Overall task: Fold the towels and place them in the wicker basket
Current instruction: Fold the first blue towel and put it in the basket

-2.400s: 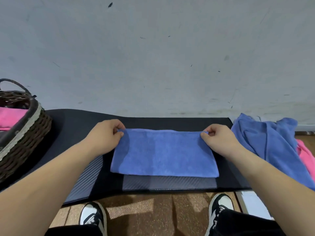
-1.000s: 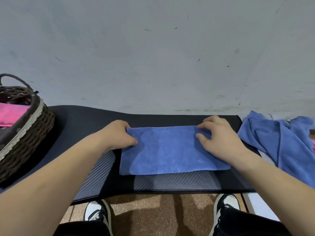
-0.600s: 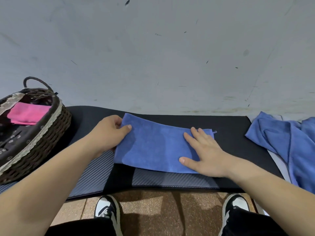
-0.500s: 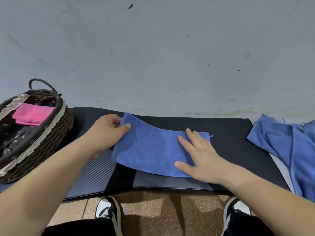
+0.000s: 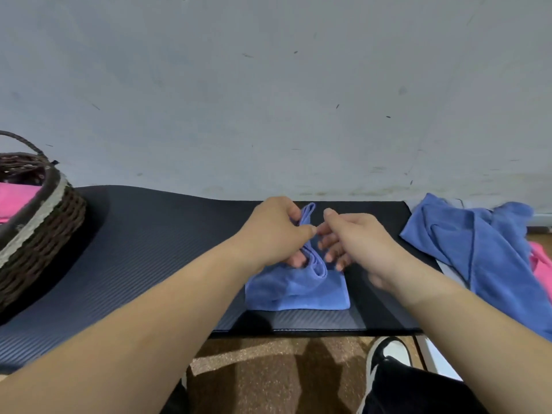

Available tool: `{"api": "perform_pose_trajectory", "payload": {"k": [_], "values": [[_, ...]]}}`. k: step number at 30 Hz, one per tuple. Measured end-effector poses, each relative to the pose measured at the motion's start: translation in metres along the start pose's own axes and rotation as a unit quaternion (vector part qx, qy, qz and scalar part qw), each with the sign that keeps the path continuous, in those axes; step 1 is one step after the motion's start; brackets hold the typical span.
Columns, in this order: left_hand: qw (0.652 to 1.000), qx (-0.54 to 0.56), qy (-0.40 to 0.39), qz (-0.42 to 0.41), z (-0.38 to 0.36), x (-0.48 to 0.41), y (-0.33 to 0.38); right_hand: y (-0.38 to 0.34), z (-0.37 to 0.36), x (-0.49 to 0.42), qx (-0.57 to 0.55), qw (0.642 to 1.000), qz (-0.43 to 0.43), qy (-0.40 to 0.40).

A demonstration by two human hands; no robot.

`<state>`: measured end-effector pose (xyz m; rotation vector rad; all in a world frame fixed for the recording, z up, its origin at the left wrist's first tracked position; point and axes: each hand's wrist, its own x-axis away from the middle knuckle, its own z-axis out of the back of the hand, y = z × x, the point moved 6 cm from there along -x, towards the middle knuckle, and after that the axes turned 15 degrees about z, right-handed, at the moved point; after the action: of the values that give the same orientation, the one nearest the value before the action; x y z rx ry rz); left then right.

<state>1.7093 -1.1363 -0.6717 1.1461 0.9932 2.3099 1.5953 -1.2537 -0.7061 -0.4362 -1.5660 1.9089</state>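
Centrally, the left hand [image 5: 274,234] pinches a raised fold of the blue towel [image 5: 298,291], right hand [image 5: 358,240] loose-fingered beside it.

No readable text, label, brand, number or sign anywhere in view. Plain unmarked fabric on the folded blue towel [image 5: 298,294] and on the loose blue towels [image 5: 478,249] to the right. Nothing legible on the wicker basket [image 5: 44,234], the dark ribbed mat [image 5: 149,249], the grey wall [image 5: 268,100] or the black-and-white shoe [image 5: 391,351].
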Motion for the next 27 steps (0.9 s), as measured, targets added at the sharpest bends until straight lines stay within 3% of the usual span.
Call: {"api": "perform_pose_trajectory", "payload": {"k": [5, 9, 12, 20, 23, 27], "values": [[0.993, -0.078, -0.085, -0.008, -0.031, -0.003, -0.014, 0.021, 0.003, -0.002, 0.024, 0.997, -0.053, -0.058], [0.987, -0.128, 0.013, -0.097, -0.003, 0.002, -0.016, 0.018, -0.002, -0.003, 0.101, 0.992, -0.021, -0.067], [0.93, -0.302, 0.1, -0.183, 0.011, 0.01, -0.016, 0.013, -0.004, -0.005, 0.19, 0.98, 0.025, -0.056], [0.867, -0.458, 0.002, -0.195, -0.021, 0.003, -0.048, 0.022, 0.004, -0.005, 0.224, 0.972, -0.027, -0.066], [0.834, -0.521, 0.01, -0.183, -0.032, -0.005, -0.062, 0.011, 0.013, -0.008, 0.338, 0.939, 0.036, -0.041], [0.837, -0.506, 0.026, -0.205, -0.036, -0.009, -0.071, -0.015, 0.007, -0.003, 0.372, 0.91, 0.173, -0.061]]}}
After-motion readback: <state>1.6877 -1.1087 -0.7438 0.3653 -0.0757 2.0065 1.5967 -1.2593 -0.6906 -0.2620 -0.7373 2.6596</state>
